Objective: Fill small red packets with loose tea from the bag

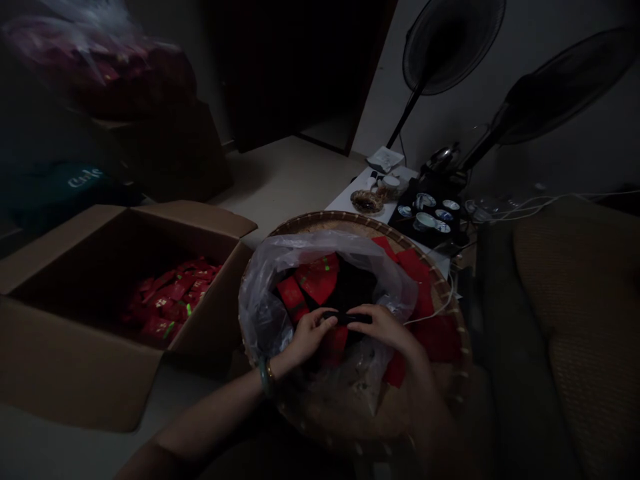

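Note:
A small dark elongated object (342, 317) is held level between both my hands; its kind is too dark to tell. My left hand (309, 335) pinches its left end, and my right hand (384, 326) grips the right end. Below them a clear plastic bag (260, 283) lies wide open, with red cloth-like pieces (318, 279) and a dark mass (356, 279) inside. The bag rests in a round woven bamboo tray (320, 427). More red pieces (417, 273) lie in the tray to the right of the bag.
On the left stands an open cardboard box (205, 320) holding many small red packets (175, 293). Behind it, a plastic bag of red items (115, 67) sits on another box (170, 153). A tea tray with cups (425, 220), two fans (453, 47) and a white cable (435, 312) are to the right.

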### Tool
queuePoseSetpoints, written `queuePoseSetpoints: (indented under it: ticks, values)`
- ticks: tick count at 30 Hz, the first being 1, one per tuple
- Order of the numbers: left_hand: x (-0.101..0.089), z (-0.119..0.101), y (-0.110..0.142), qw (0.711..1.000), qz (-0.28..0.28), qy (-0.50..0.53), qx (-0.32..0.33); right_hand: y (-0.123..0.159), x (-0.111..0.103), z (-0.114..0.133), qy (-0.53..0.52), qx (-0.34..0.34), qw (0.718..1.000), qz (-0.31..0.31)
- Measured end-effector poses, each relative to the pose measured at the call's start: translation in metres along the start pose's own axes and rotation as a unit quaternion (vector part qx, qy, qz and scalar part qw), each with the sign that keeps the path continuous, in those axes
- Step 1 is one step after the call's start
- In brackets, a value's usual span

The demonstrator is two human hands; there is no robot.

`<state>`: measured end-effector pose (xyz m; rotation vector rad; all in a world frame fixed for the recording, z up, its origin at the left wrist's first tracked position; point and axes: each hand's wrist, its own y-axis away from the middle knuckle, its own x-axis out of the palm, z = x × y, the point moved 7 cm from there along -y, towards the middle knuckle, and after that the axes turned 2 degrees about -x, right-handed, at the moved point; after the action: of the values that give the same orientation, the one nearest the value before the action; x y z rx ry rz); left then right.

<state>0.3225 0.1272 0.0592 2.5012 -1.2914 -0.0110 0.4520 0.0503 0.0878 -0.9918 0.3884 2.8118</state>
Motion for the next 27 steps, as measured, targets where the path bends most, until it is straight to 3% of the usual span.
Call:
queuePoseSetpoints:
  ticks: [17, 27]
  values:
    - [-0.009, -0.002, -0.005, 0.999, -0.02, -0.022, 0.013, 0.0, 0.004, 0.01, 0.043, -0.04, 0.998, -0.004]
    - [-0.01, 0.002, -0.007, 0.996, -0.014, 0.076, -0.037, -0.003, 0.004, 0.012, 0.059, -0.04, 0.997, -0.008]
